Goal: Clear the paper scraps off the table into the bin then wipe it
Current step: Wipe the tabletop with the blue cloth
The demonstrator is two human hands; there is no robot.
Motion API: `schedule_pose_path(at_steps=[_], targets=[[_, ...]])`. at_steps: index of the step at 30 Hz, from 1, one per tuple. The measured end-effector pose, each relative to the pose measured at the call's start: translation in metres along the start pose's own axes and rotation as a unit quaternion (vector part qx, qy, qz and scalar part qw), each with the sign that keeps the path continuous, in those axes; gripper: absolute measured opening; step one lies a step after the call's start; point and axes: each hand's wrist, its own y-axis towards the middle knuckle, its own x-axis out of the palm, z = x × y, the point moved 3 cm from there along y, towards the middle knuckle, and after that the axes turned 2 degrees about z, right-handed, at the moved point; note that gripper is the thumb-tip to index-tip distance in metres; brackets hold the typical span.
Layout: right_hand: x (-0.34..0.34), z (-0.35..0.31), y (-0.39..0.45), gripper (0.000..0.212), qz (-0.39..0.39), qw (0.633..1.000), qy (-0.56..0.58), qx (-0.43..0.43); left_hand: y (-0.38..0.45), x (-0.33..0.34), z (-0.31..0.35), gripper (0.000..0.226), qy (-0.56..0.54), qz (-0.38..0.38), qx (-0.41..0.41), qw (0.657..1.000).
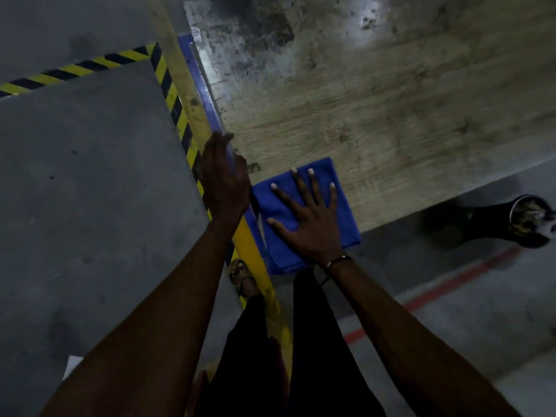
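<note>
Right hand [307, 218], fingers spread and straight, pressed flat on folded blue cloth [340, 212] at near left corner of worn tabletop [391, 115]. Left hand [224, 176], fingers straight and together, holding nothing, at left edge just beside cloth; contact with edge not clear. Cloth judged soft, light, limp, likely to bunch or slide; best driven by flat palm pressure at centre, or taken at folded edge. No paper scraps visible. Bin [523, 221] on floor beyond near edge, well apart.
</note>
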Motion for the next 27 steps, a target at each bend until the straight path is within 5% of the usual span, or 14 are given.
schedule_pose_path(at_steps=[7,14,17,24,27], targets=[[-0.016,0.100,0.080,0.077,0.028,0.996,0.001,0.083,-0.021,0.058,0.031,0.054,0.079,-0.079,0.079,0.991],[-0.038,0.168,0.232,0.080,0.017,0.975,0.051,0.214,0.031,0.103,0.044,0.062,0.140,-0.062,0.065,0.986],[-0.030,0.145,0.287,0.082,0.011,0.982,0.043,0.183,0.071,0.115,0.048,0.064,0.167,-0.048,0.039,0.984],[-0.017,0.106,0.350,0.078,-0.001,0.998,0.014,-0.056,0.086,0.123,0.063,0.061,0.213,0.001,-0.018,0.977],[-0.032,0.160,0.371,0.079,-0.001,1.000,0.009,-0.017,0.085,0.121,0.066,0.062,0.210,0.007,-0.034,0.977]])
